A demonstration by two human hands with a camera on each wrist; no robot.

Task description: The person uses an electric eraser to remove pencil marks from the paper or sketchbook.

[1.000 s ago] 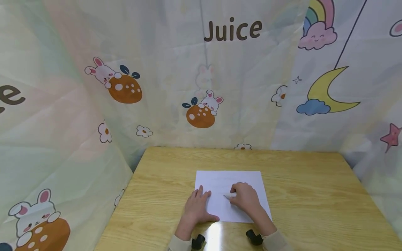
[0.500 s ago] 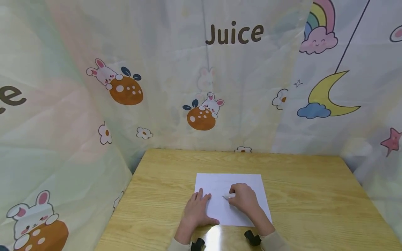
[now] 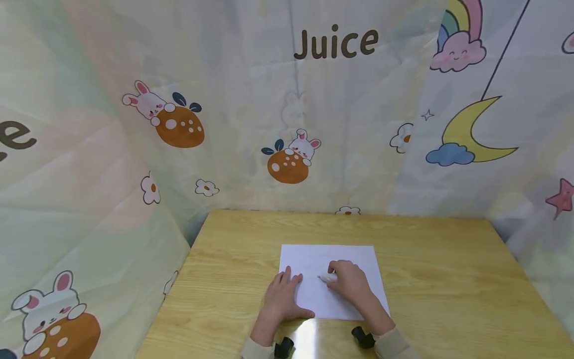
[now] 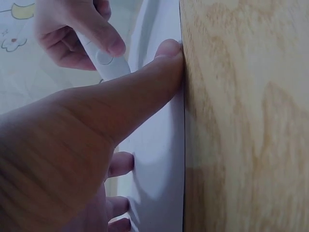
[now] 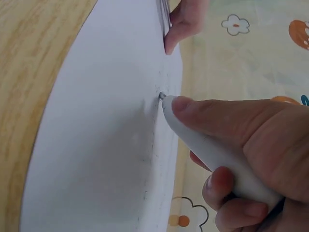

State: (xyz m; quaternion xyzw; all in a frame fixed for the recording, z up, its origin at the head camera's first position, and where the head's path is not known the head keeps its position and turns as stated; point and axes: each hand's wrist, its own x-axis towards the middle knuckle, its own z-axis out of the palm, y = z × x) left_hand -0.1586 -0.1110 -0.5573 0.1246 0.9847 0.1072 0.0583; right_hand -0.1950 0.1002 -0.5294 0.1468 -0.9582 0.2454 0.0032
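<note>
A white sheet of paper (image 3: 309, 257) lies on the wooden table in front of the person. My left hand (image 3: 281, 299) rests flat at the sheet's left side, fingers spread, the thumb along its near edge. My right hand (image 3: 352, 283) holds a thick white pen (image 5: 212, 150) between thumb and curled fingers. In the right wrist view the pen's small metal tip (image 5: 161, 96) meets the paper beside faint dark marks (image 5: 145, 193). A round button-like part (image 4: 104, 57) shows on the pen's body in the left wrist view.
The wooden table (image 3: 448, 279) extends to both sides and behind the sheet. A printed fabric backdrop (image 3: 233, 99) hangs along its far edge and left side. Black wrist mounts (image 3: 362, 337) sit beside the beige sleeves (image 3: 394, 345).
The pen tip has shifted slightly away from the person across the sheet, along with the right hand. The left hand has stayed in place on the paper, and the head view tilts a little.
</note>
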